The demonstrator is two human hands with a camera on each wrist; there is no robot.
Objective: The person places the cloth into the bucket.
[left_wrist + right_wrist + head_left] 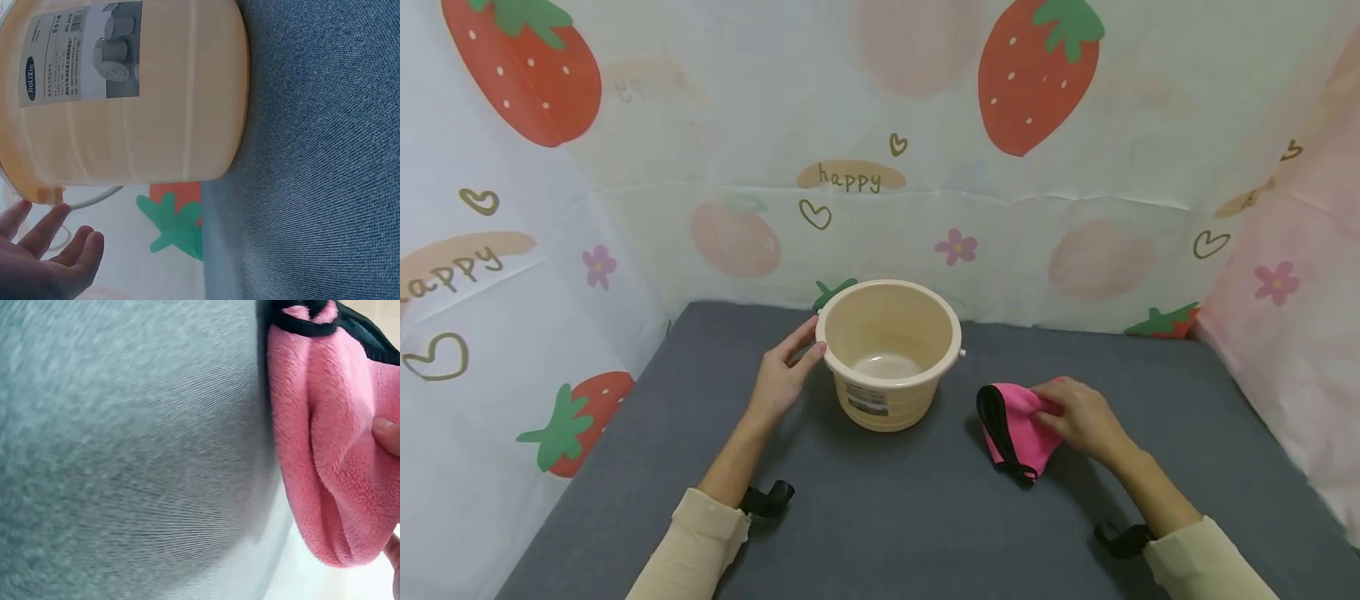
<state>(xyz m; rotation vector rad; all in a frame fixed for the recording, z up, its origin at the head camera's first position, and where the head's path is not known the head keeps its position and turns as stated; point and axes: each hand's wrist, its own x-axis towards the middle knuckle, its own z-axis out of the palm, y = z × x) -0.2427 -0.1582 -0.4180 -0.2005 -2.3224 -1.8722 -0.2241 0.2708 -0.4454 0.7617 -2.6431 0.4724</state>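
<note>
Pink cloth (1026, 425), folded and edged with black trim (996, 425), is in the fingers of my right hand (1078, 421); I pinch it by its right part, over the counter (880, 525) between the bucket (917, 404) and the right edge. Whether its lower end touches the counter I cannot tell. The fingers of my left hand (782, 379) lie loosely extended, touching the left side of the bucket's rim (887, 383) rather than wrapped round it. The bucket stands upright near the back edge, a little left of that edge's middle.

To handle the cloth well, I judge my pinch should take in several folds at once; held by a single layer, it would likely fall open and let a corner dangle. Light pressure from my left fingers should steady the bucket, while a hard push could slide or tip it toward the right edge.

My widest room is in front of the bucket, with more from the cloth to the back right corner. Behind the bucket there is little: a printed curtain (880, 225) rises along the back edge.
</note>
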